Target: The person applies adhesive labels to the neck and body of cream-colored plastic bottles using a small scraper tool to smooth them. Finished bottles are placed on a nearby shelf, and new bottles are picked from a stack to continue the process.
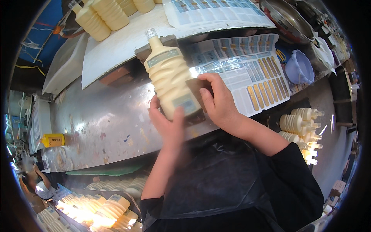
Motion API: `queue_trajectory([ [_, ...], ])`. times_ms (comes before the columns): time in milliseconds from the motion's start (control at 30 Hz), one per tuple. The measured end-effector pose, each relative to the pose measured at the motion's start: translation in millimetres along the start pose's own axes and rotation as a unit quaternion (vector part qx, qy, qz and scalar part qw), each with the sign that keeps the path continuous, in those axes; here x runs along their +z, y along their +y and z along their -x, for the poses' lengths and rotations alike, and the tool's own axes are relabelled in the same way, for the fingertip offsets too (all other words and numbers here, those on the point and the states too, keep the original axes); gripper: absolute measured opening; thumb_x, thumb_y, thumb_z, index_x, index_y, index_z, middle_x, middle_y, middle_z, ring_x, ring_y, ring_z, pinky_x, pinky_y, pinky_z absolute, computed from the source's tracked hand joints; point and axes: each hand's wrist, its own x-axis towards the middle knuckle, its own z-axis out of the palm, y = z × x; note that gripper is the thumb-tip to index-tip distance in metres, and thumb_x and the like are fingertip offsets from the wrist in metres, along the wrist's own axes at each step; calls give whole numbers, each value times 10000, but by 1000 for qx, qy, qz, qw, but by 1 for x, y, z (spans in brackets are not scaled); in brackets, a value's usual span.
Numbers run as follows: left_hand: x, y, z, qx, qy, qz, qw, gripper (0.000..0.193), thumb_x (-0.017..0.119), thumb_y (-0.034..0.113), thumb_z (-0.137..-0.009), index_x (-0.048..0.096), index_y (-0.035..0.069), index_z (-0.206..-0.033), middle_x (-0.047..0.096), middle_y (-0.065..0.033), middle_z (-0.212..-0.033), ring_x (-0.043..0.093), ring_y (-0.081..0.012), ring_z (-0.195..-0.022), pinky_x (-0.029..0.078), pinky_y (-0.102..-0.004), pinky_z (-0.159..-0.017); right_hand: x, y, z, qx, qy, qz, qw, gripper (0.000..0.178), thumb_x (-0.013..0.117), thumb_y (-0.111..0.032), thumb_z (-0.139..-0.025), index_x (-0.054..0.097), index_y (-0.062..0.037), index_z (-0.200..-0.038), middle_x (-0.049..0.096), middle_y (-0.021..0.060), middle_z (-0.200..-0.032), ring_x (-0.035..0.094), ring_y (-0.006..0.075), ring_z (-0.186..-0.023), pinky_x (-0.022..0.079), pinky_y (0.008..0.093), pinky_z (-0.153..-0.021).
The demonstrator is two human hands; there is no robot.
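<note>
A cream-coloured bottle with wavy ridged sides lies tilted away from me, its clear-threaded neck on a dark notched block. Its shoulder carries a grey-blue label, and another bluish label sits near its base. My left hand grips the base end, fingers on the left side and a motion-smeared thumb by the lower label. At the bottle's right side, my right hand has a thin flat brown piece between thumb and forefinger; its exact kind is unclear.
Label sheets lie right of the bottle, with another sheet behind. More bottles stand at the back left. A lavender bucket and metal pan are right. A yellow container lies left; crated bottles are below.
</note>
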Motion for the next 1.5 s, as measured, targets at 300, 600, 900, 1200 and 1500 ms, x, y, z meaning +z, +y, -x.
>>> queue_trajectory([
  [300,-21,-9,0,86,-97,-159,979,814,786,246,-692,520,38,-1432,408,-234,-1470,367,-407,-1383,295,-520,-1170,-4,0,-28,-151,-19,20,988,225,610,-50,-925,613,-46,-1150,657,168,-1030,644,392,-974,529,465,-833],
  [600,-25,-26,-6,137,2,-150,979,593,861,163,-742,635,49,-1278,548,-167,-1397,508,-345,-1310,393,-434,-1120,-14,-16,18,-293,-49,-15,955,205,711,-47,-784,679,-64,-986,701,94,-984,700,295,-877,562,389,-730],
  [900,-17,-16,-13,144,-5,52,988,811,925,104,-692,495,37,-1377,563,-130,-1333,531,-270,-1288,414,-409,-1110,-34,-19,28,-80,-86,-122,986,209,751,47,-820,723,-23,-1016,726,131,-1038,725,286,-917,577,349,-797],
  [1200,-22,12,-21,242,19,-110,964,686,960,117,-659,673,64,-1279,618,-103,-1267,585,-274,-1154,486,-376,-948,-98,55,72,228,-145,-66,961,143,628,-104,-923,739,-17,-943,712,114,-906,687,249,-821,539,348,-761],
  [1500,-14,37,-18,382,-43,-338,859,675,943,192,-590,739,161,-1232,593,-108,-1234,565,-340,-1134,456,-450,-982,-142,81,139,42,-88,400,911,437,678,-77,-823,646,-35,-1257,591,121,-870,650,295,-676,523,410,-584],
])
